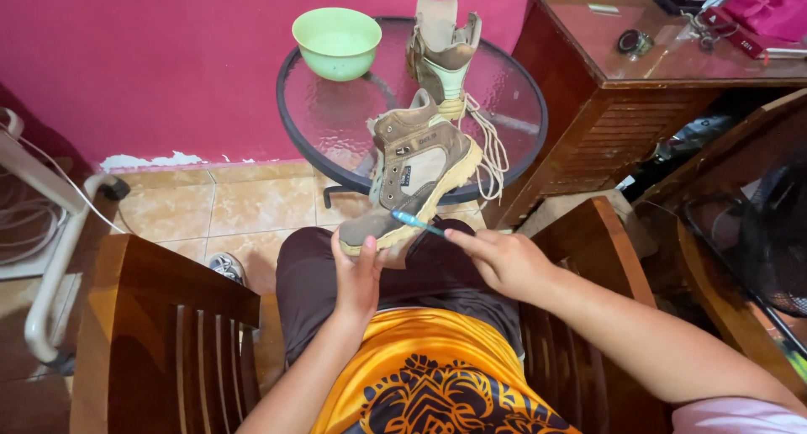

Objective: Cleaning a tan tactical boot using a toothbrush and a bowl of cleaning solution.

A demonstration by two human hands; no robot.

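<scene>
Our left hand (357,274) gripping brown boot (412,177) at toe, right-hand fingers (471,242) pinching blue toothbrush (418,224) against sole, second boot (443,51) behind on glass surface (336,119).

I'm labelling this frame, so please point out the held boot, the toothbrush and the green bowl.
held boot (416,169), head view, on its side panel.
toothbrush (416,223), head view, on its blue handle.
green bowl (336,43), head view, on its inner wall.

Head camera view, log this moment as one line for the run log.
left hand: holds brown boot by toe | right hand: blue toothbrush against boot sole edge | second boot, green bowl on glass table
</scene>
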